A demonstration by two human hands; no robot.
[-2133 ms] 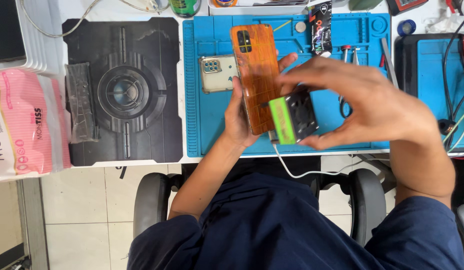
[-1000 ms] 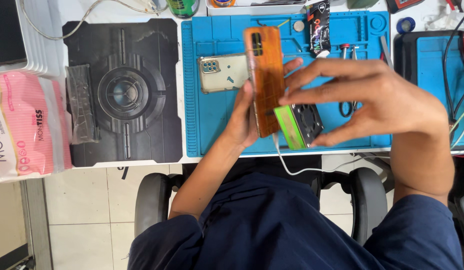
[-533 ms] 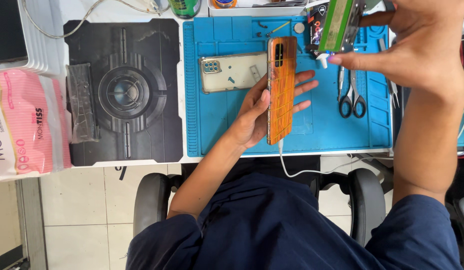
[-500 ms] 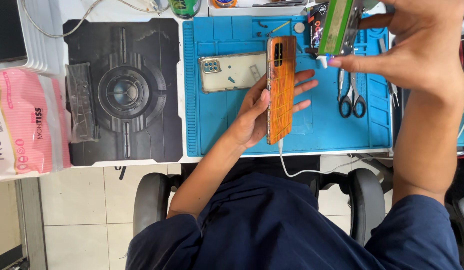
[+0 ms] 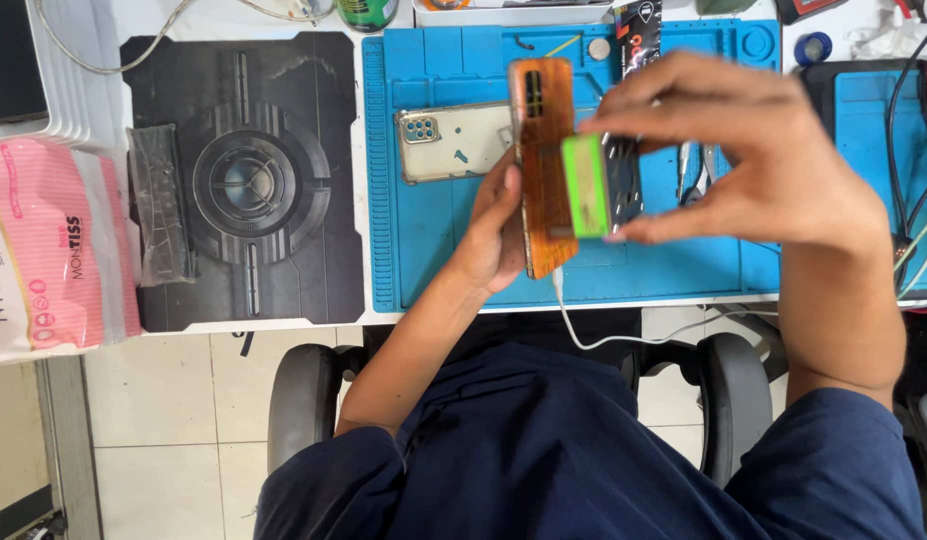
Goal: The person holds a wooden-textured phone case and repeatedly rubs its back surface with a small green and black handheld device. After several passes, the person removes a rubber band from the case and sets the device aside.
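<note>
Back down from the far edge of the desk, our right hand (image 5: 774, 170) pinches the green-edged flat module (image 5: 587, 186) against the orange wood-patterned phone (image 5: 544, 165), which our left hand (image 5: 499, 235) grips upright over the blue silicone mat (image 5: 434, 250). Loose grip could drop either; the white cable (image 5: 624, 335) may snag.

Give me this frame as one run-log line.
left hand: holds orange phone on edge | right hand: pinches green-edged tool against phone | white cable: plugged into phone | blue mat: clear case
</note>
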